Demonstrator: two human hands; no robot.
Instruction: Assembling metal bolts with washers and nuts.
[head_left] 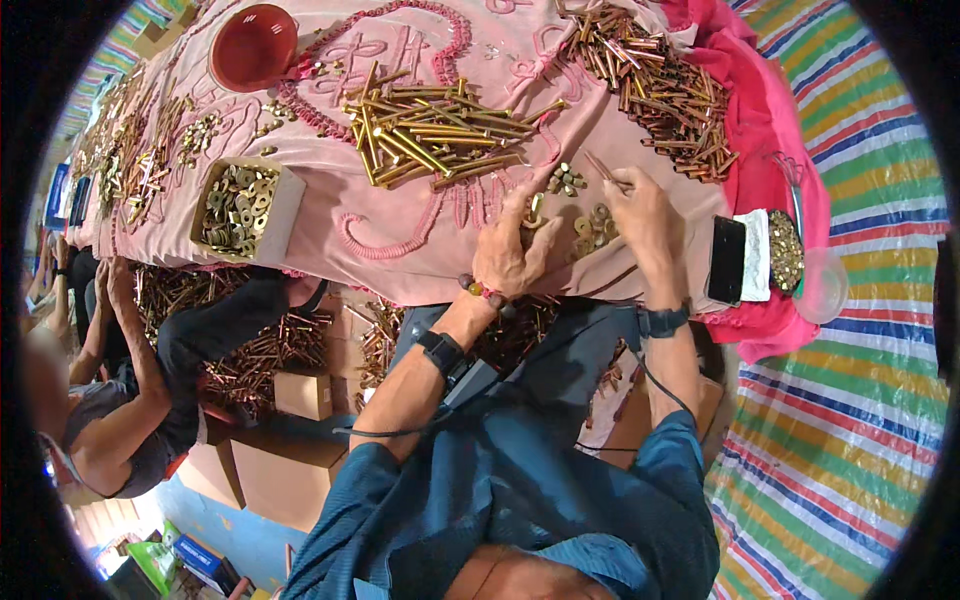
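Observation:
My right hand (645,215) is closed on a slim copper-coloured metal tube (598,167), which points up and left from the fingers. To its left, my left hand (513,252) rests low over the pink cloth, its thumb and forefinger curled about a small brass-coloured piece (536,208) whose kind is unclear. Small hex nuts (567,180) lie in a cluster between the two hands. Just below them is a little heap of flat washers (592,230). Long gold-coloured bolts (430,135) are piled beyond my left hand.
Copper-coloured tubes (660,95) are heaped at the far right. A washer-filled box (285,215) and a red bowl (253,48) stand left on the pink cloth (345,262). Near the right edge lie a black phone-like slab (724,260) and a clear bag of nuts (785,252). Another person (110,400) sits at left.

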